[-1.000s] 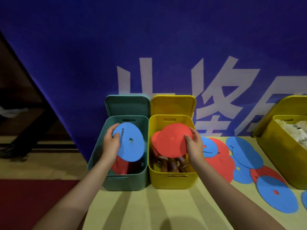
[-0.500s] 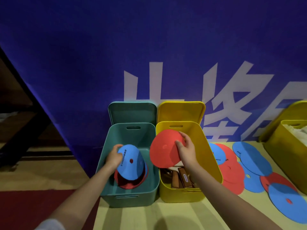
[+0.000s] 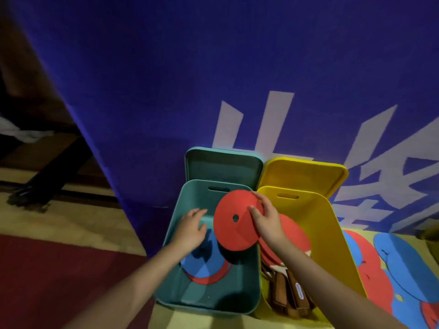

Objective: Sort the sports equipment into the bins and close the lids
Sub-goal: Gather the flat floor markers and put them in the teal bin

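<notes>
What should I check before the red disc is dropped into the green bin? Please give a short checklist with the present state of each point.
1. Right hand grips the red disc: ok.
2. Disc is over the green bin, not the yellow bin: ok.
3. Green lid stands open behind the bin: ok.
4. Left hand is out of the drop path: not ok, it is inside the bin, over the blue disc.
5. Discs in the bin lie flat: cannot tell, hands and shadow cover part of them.
6. All discs sorted: not ok, loose discs lie right of the yellow bin.
</notes>
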`<state>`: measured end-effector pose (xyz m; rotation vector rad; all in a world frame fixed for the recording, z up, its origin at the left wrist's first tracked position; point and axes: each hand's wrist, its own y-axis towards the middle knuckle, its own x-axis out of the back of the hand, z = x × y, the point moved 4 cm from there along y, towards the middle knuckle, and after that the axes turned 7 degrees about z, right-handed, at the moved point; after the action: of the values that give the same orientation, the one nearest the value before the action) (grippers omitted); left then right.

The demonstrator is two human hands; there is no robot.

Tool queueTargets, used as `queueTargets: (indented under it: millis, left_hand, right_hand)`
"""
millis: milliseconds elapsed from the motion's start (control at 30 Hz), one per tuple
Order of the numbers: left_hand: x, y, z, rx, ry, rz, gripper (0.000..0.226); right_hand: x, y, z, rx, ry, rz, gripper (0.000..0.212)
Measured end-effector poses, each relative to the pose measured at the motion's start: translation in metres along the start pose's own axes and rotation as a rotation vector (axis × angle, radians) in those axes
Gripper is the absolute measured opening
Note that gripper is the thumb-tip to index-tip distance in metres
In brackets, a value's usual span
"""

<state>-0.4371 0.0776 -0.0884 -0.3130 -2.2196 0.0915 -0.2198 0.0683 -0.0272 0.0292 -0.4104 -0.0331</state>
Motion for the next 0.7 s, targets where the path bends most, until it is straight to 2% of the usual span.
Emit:
queueTargets:
  millis: [33,100,167,233,333,400,467,533,633,700]
  left_hand:
    - [0.016,-0.008,-0.005,-0.094,-0.014,-0.102,0.044]
    - [0.042,-0.017,-0.002,-0.173,0.018,-0.283,0.044]
    - [0.054,-0.021,0.014,-0.105,0.031,-0.353,0.046]
    - [0.053,-0.023,0.033,0.001,-0.028,-0.323,0.047]
    - [0.042,-0.028,0.048,0.054,-0.184,-0.272,0.038]
    - [0.04,-0.03,0.05,0.06,-0.229,-0.306,0.041]
    - [0.038,-0.029,0.048,0.051,-0.253,-0.319,0.04]
    - [0.036,-0.028,0.048,0.047,-0.295,-0.336,0.037]
    - [0.034,-0.027,0.051,0.046,-0.336,-0.362,0.038]
    - [0.033,-0.026,0.053,0.043,-0.351,-0.372,0.038]
  right_hand:
    - [-0.01,0.005,0.001,0.012,-0.057,0.037,0.035]
    - [-0.035,0.013,0.0,0.032,-0.207,0.137,0.037]
    - [-0.062,0.019,-0.003,0.039,-0.314,0.254,0.039]
    - [-0.088,0.024,-0.01,0.028,-0.309,0.353,0.041]
    - [-0.12,0.025,-0.025,-0.018,-0.289,0.448,0.042]
    - [-0.134,0.023,-0.04,-0.065,-0.277,0.447,0.042]
    - [-0.137,0.023,-0.057,-0.137,-0.278,0.369,0.044]
    - [-0.136,0.028,-0.073,-0.186,-0.384,0.334,0.048]
    - [-0.141,0.03,-0.094,-0.246,-0.597,0.421,0.062]
    - [-0.15,0.028,-0.103,-0.268,-0.632,0.474,0.065]
